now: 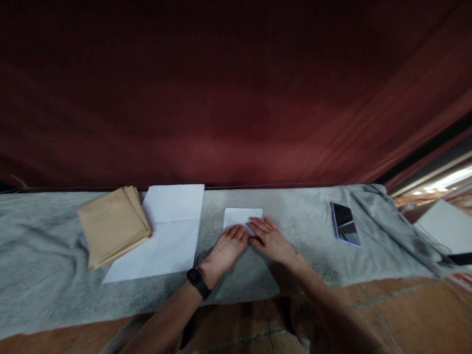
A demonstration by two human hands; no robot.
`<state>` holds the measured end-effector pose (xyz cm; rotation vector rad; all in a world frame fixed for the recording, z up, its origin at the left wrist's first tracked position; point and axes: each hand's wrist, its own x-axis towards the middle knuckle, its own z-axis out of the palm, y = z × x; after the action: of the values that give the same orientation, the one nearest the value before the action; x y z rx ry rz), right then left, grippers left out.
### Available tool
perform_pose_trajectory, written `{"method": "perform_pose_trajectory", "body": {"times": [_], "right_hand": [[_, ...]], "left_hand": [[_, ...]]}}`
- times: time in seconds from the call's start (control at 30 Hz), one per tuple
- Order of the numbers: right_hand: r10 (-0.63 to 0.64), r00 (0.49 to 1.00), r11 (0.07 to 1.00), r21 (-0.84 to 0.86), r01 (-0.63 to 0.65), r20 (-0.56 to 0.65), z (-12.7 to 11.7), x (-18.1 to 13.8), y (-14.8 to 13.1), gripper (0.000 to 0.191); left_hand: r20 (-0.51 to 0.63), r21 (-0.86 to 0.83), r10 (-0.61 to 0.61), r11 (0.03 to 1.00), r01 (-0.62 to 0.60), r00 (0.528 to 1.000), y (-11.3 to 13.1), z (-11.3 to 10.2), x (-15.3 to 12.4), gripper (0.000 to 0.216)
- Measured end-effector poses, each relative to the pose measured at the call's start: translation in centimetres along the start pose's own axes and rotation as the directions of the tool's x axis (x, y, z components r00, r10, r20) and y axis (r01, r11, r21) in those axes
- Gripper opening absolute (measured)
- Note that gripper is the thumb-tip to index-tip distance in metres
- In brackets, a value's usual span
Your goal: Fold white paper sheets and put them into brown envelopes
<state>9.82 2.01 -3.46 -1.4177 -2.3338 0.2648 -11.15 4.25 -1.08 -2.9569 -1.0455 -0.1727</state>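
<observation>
A small folded piece of white paper (238, 214) lies on the grey cloth in front of me. My left hand (230, 242) rests on its near edge, fingers flat and close together. On the paper's right side lies my right hand (271, 240), palm down with its fingers stretched out. The fingertips of both hands nearly meet over the paper, and they hide its near part. A dark watch or band (198, 283) is around my left wrist.
Left of my hands are large white sheets (173, 241) with a crease, partly under a stack of brown paper envelopes or bags (114, 221). A phone (345, 223) lies to the right on the grey cloth (302, 216). A dark red curtain (236, 123) hangs behind.
</observation>
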Motion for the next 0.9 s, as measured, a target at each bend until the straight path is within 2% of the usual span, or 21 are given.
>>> {"method": "perform_pose_trajectory", "body": {"times": [0.17, 0.33, 0.43, 0.53, 0.57, 0.63, 0.73, 0.83, 0.9], "right_hand": [[0.029, 1.0, 1.0, 0.012, -0.029, 0.011, -0.5, 0.0, 0.4, 0.052], [0.082, 0.996, 0.994, 0.076, -0.079, -0.037, -0.9, 0.2, 1.0, 0.044], [0.186, 0.978, 0.965, 0.208, -0.163, -0.098, -1.8, 0.5, 1.5, 0.034], [0.339, 0.93, 0.857, 0.454, -0.243, -0.143, -3.0, 0.9, 1.7, 0.027], [0.389, 0.909, 0.799, 0.545, -0.253, -0.15, -3.3, 1.1, 1.8, 0.03], [0.467, 0.872, 0.678, 0.692, -0.249, -0.144, -3.5, 1.4, 1.8, 0.035], [0.546, 0.828, 0.569, 0.782, -0.254, -0.128, -2.8, 1.9, 1.8, 0.037], [0.6, 0.784, 0.602, 0.733, -0.315, -0.156, -1.3, 2.1, 2.0, 0.036], [0.618, 0.763, 0.669, 0.639, -0.381, -0.192, -0.2, 2.1, 2.3, 0.033]], "left_hand": [[0.015, -0.001, -0.073, 0.997, 0.073, 0.997, 0.1, -0.2, 0.4, 0.025], [-0.038, -0.043, -0.131, 0.991, 0.129, 0.991, -0.5, -1.1, 0.9, 0.018], [-0.135, -0.122, -0.17, 0.981, 0.154, 0.976, -1.2, -2.2, 1.1, 0.017], [-0.278, -0.36, -0.281, 0.917, 0.172, 0.919, -2.0, -3.5, 1.5, 0.018], [-0.305, -0.487, -0.35, 0.857, 0.171, 0.886, -2.4, -3.8, 1.7, 0.017], [-0.283, -0.745, -0.512, 0.65, 0.15, 0.811, -3.1, -4.2, 2.1, 0.015], [-0.091, -0.951, -0.683, 0.276, 0.141, 0.725, -3.9, -3.6, 2.2, 0.031], [0.149, -0.978, -0.687, 0.004, 0.209, 0.711, -4.1, -1.9, 1.8, 0.039], [0.254, -0.961, -0.657, -0.087, 0.263, 0.709, -4.0, -0.6, 1.4, 0.04]]}}
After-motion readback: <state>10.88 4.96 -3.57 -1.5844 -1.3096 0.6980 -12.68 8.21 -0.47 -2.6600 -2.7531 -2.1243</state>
